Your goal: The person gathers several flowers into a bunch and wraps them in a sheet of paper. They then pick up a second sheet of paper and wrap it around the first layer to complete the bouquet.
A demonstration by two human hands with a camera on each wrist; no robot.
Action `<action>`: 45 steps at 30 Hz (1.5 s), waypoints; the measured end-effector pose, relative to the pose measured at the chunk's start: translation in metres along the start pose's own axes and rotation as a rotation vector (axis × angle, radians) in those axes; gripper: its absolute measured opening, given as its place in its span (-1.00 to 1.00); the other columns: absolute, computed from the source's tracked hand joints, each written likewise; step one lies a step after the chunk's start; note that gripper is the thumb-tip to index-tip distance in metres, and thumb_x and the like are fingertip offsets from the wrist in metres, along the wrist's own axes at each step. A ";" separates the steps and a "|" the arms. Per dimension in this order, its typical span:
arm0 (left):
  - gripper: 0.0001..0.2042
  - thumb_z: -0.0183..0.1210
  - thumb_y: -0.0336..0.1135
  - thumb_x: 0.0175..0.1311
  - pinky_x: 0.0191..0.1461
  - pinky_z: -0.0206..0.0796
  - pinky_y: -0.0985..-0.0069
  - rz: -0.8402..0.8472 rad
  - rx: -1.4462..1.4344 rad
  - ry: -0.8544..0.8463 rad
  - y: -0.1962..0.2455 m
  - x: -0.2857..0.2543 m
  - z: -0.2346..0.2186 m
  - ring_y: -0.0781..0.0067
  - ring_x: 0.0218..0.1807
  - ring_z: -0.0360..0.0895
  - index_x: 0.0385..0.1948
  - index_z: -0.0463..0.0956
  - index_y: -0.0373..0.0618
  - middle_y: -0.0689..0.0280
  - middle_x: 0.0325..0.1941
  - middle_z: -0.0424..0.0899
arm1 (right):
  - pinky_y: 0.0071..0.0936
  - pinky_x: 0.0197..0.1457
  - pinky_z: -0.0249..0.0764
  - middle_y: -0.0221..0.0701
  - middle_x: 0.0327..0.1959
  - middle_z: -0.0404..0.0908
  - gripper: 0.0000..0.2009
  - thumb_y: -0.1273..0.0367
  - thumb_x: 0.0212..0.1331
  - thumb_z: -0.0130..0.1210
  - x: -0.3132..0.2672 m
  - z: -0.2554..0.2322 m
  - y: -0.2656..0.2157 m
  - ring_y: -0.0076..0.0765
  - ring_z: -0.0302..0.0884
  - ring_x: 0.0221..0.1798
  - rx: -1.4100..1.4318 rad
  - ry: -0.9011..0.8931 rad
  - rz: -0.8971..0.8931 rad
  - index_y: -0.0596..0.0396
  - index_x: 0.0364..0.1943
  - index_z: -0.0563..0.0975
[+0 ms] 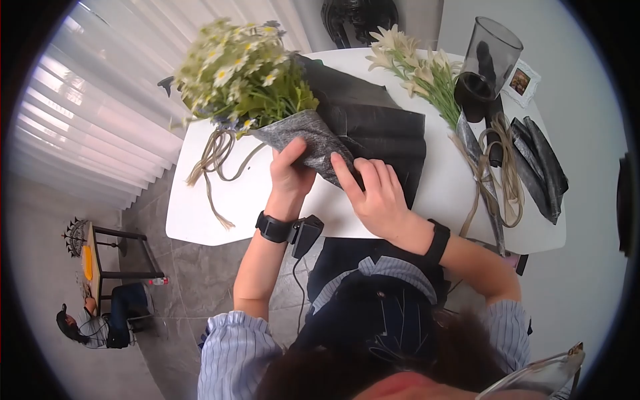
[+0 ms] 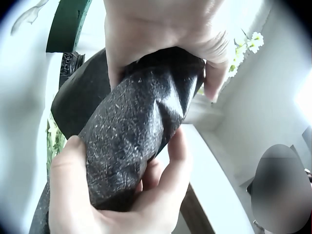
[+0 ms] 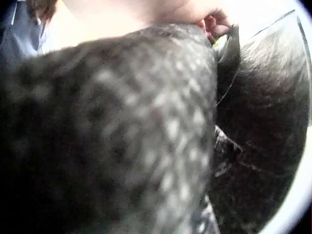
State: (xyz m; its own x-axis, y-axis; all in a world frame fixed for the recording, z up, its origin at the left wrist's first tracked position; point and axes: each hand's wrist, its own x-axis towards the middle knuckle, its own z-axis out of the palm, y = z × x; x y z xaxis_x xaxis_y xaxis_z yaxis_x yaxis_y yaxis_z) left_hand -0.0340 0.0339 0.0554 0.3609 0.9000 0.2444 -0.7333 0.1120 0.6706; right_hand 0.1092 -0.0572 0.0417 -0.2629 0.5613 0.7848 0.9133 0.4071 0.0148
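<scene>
A bouquet of white daisies with green leaves leans toward the upper left, its lower part inside speckled dark grey wrapping paper. My left hand grips the wrapped bouquet just below the blooms, thumb lying over the paper. Lower on the wrap, my right hand holds the paper, index finger stretched along its surface. The left wrist view has the paper cone between both hands, with the right thumb on one side and curled fingers on the other. Speckled paper fills much of the right wrist view. The stems are hidden.
Black paper sheets lie on the white table. Twine is at left; more twine and rolled paper lie at right. White lilies, a glass vase and a picture frame stand behind.
</scene>
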 end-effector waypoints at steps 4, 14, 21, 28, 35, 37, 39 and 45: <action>-0.37 0.28 -0.06 -0.09 0.15 0.21 0.30 0.154 -0.034 -0.219 0.003 0.003 -0.015 0.21 0.05 0.39 0.02 0.30 -0.22 0.18 0.00 0.45 | -0.34 -0.19 0.37 -0.25 -0.26 0.31 -0.33 0.52 -0.32 0.16 0.013 -0.005 0.012 -0.21 0.34 -0.26 0.046 0.057 -0.105 0.10 0.10 0.32; -0.01 0.01 0.28 0.04 0.39 -0.55 0.30 0.759 0.871 0.136 0.049 0.057 -0.022 0.18 0.43 -0.40 0.30 -0.36 -0.18 0.06 0.41 -0.33 | -0.30 0.02 0.30 -0.16 -0.01 0.29 -0.31 0.60 -0.21 0.11 0.010 -0.026 0.034 -0.03 0.30 -0.06 0.616 0.037 0.267 0.14 0.17 0.16; -0.09 0.08 0.23 0.01 0.39 -0.47 0.34 0.869 1.189 0.019 0.086 0.087 0.000 0.13 0.42 -0.34 0.24 -0.10 -0.26 -0.01 0.36 -0.13 | -0.36 0.13 0.26 -0.12 0.03 0.32 -0.34 0.56 -0.19 0.12 0.001 -0.031 0.051 -0.15 0.33 0.09 0.737 0.117 0.466 0.23 0.15 0.17; -0.46 0.07 -0.03 0.19 0.16 0.17 0.46 0.028 0.307 0.046 0.082 0.121 -0.026 0.36 0.07 0.38 0.07 0.26 -0.28 0.08 0.02 0.44 | -0.41 0.15 0.24 -0.16 0.05 0.30 -0.33 0.54 -0.09 0.11 0.004 -0.041 0.051 -0.31 0.29 0.12 0.958 0.157 0.559 0.25 0.18 0.09; -0.65 0.15 -0.17 0.14 -0.22 0.42 0.59 -0.022 0.363 0.186 0.098 0.061 0.024 0.43 -0.29 0.57 -0.17 0.46 -0.28 0.22 -0.26 0.60 | -0.43 0.19 0.20 -0.20 0.09 0.28 -0.25 0.47 -0.11 0.25 0.000 -0.044 0.065 -0.32 0.27 0.14 1.085 0.234 0.609 0.25 0.20 0.08; -0.65 0.16 -0.18 0.13 -0.20 0.41 0.56 -0.077 0.381 0.226 0.103 0.055 0.021 0.45 -0.29 0.56 -0.16 0.46 -0.27 0.23 -0.26 0.60 | -0.43 0.20 0.18 -0.21 0.10 0.28 -0.23 0.46 -0.14 0.28 -0.003 -0.044 0.072 -0.32 0.26 0.14 1.158 0.211 0.641 0.25 0.20 0.08; -0.64 0.17 -0.18 0.13 -0.19 0.40 0.55 -0.102 0.433 0.262 0.104 0.046 0.022 0.45 -0.28 0.56 -0.15 0.45 -0.26 0.24 -0.26 0.60 | -0.44 0.20 0.17 -0.21 0.11 0.28 -0.21 0.46 -0.16 0.29 -0.004 -0.045 0.075 -0.32 0.25 0.15 1.249 0.189 0.674 0.26 0.21 0.07; -0.59 0.12 -0.16 0.18 -0.10 0.38 0.52 0.031 0.600 0.320 0.097 0.029 0.011 0.42 -0.17 0.52 -0.08 0.39 -0.32 0.20 -0.14 0.54 | -0.46 0.23 0.13 -0.21 0.16 0.25 -0.19 0.49 -0.15 0.27 -0.007 -0.056 0.076 -0.34 0.24 0.18 1.407 0.136 0.683 0.32 0.23 0.05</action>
State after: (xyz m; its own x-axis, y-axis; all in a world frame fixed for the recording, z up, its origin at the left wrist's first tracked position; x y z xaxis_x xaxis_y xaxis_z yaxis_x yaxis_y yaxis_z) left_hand -0.0884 0.0667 0.1351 0.0883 0.9897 0.1126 -0.2609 -0.0861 0.9615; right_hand 0.1979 -0.0704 0.0717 0.1628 0.8776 0.4509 -0.1886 0.4762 -0.8589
